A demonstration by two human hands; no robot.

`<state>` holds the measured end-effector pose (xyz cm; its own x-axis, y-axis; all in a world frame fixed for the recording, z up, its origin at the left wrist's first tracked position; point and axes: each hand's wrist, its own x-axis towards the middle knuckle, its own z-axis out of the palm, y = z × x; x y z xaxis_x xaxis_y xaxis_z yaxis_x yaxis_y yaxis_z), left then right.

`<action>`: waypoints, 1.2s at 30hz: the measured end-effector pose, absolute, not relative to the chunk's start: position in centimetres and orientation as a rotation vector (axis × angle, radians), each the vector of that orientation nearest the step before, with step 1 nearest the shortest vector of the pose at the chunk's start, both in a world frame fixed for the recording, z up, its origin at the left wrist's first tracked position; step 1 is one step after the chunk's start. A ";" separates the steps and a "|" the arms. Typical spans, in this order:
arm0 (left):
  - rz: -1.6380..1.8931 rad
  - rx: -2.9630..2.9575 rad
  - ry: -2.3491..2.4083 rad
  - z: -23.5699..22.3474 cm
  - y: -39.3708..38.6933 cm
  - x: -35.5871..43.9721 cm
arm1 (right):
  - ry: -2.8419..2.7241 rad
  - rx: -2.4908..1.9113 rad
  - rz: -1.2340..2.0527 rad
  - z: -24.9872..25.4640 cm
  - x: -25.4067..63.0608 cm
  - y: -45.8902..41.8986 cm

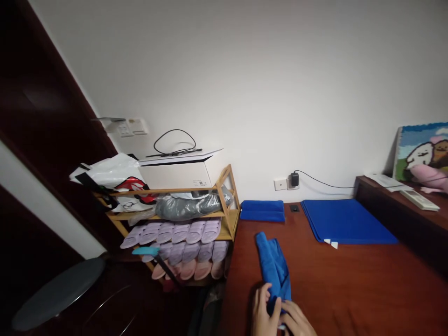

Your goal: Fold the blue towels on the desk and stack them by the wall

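Note:
A blue cloth (272, 263), folded into a long narrow strip, lies on the reddish-brown table (336, 289) and runs away from me. My left hand (262, 311) grips its near end with fingers curled over the fabric. My right hand (298, 321) pinches the same end from the right, at the bottom edge of the view. Further back lie a small folded blue cloth (262, 211) near the wall and a flat stack of spread blue cloths (346, 220) to its right.
A wooden shoe rack (224, 205) with several pairs of slippers, a white box and bags stands left of the table. A round grey stool (58, 291) is at lower left. A charger (294, 179) is plugged into the wall. A raised shelf (402, 205) holds a picture and a remote.

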<state>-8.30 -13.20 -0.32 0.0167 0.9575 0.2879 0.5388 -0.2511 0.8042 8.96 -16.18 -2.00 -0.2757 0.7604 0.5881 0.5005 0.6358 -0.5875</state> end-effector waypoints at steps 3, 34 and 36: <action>1.116 1.929 1.544 -0.4 -16.1 -8.9 | -1.781 -1.060 0.532 -0.5 9.8 -18.3; 1.109 1.841 1.280 6.8 -13.2 -3.7 | -1.188 -1.281 0.835 1.5 12.3 -16.3; 1.346 1.663 1.351 8.7 -11.8 -6.1 | -1.106 -1.229 0.865 3.5 14.7 -15.9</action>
